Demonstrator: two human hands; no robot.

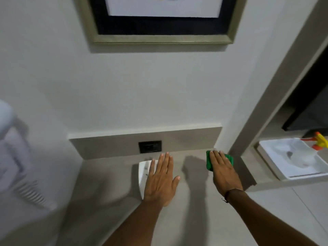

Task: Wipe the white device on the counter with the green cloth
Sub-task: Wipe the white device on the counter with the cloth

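Observation:
A flat white device (143, 172) lies on the grey counter (110, 174) near the back wall. My left hand (160, 181) rests flat on top of it, fingers straight and together, and hides most of it. To the right, the folded green cloth (209, 161) lies on the counter by the corner. My right hand (224, 172) is pressed flat on the cloth with fingers extended, covering its middle. The cloth and the device are apart, with bare counter between them.
A black wall socket (150, 146) sits in the backsplash just behind the device. A white tray (276, 158) with a spray bottle (319, 142) stands in the niche at the right. A framed picture (159, 20) hangs above. A blurred white object (16, 150) is at the left.

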